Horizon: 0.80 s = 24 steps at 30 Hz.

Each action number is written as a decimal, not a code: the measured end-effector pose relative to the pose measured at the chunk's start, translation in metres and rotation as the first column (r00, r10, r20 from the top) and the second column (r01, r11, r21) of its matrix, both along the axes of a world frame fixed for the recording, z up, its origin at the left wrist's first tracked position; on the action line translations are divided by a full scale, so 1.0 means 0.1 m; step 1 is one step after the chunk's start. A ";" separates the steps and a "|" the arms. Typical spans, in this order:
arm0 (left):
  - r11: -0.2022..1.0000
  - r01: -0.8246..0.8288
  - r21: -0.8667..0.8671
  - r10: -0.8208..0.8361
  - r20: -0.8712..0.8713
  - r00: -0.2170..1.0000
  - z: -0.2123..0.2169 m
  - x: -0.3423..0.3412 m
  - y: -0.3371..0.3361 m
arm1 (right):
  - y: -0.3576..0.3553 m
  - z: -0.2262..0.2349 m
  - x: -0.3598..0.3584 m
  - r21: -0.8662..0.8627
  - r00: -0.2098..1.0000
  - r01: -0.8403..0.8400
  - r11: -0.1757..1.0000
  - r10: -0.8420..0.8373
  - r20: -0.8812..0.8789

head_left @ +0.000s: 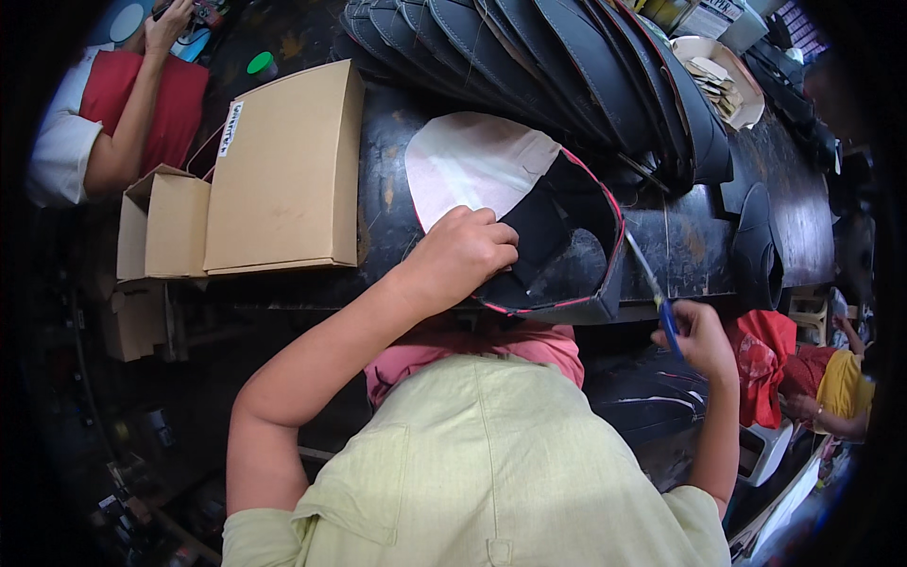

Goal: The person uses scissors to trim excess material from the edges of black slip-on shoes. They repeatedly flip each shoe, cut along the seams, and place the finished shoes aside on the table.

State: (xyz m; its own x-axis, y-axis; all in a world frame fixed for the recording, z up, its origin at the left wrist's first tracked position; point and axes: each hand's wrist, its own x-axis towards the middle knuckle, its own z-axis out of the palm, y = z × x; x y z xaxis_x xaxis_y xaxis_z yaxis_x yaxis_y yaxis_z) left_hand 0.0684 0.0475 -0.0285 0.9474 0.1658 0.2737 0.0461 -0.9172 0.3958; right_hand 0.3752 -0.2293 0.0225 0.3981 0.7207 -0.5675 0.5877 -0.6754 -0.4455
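Note:
In front of me on the dark table lies a black bag piece point(539, 250), its rim edged in red and a pale lining flap point(472, 161) spread out on its far side. My left hand point(465, 248) is closed on the near left part of this piece, fingertips hidden from me. At the table's front edge, my right hand point(701, 338) grips blue-handled scissors point(670, 326). Their blades point up and left, close to the right side of the bag piece's red edge. Whether the blades touch it, I cannot tell.
Many stitched black panels point(567, 76) stand in a row at the back. Cardboard boxes point(283, 180) occupy the left, near a green-lidded container point(263, 65). A tray of small tan pieces point(723, 80) sits far right. Other people point(128, 123) work at left and right.

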 end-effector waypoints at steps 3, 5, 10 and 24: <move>0.999 0.017 -0.029 -0.016 0.019 1.000 -0.04 0.08 0.03 | -0.17 -0.07 -0.17 0.046 0.953 0.017 0.999 -0.002 -0.303; 0.998 0.005 -0.069 -0.005 0.002 1.000 -0.05 0.15 0.02 | -0.16 -0.18 -0.27 0.075 0.879 -0.050 0.996 0.080 -0.469; 0.997 -0.032 -0.067 0.032 0.005 0.999 -0.05 0.21 -0.01 | 0.18 -0.47 -0.41 0.124 0.766 -0.143 0.982 0.189 -0.615; 0.929 -0.171 -0.327 0.229 0.147 0.962 -0.09 -0.09 -0.27 | 0.09 -1.12 -0.72 -0.045 -0.109 0.098 0.994 -0.034 -0.993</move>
State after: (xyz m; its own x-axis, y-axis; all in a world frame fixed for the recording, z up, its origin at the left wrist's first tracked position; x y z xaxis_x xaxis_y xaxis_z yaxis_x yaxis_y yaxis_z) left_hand 0.0598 0.0208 -0.0372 0.8255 0.4502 0.3404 0.1175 -0.7271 0.6765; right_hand 0.3036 -0.2198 -0.0891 -0.5343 0.7610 -0.3680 -0.5709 -0.6459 -0.5068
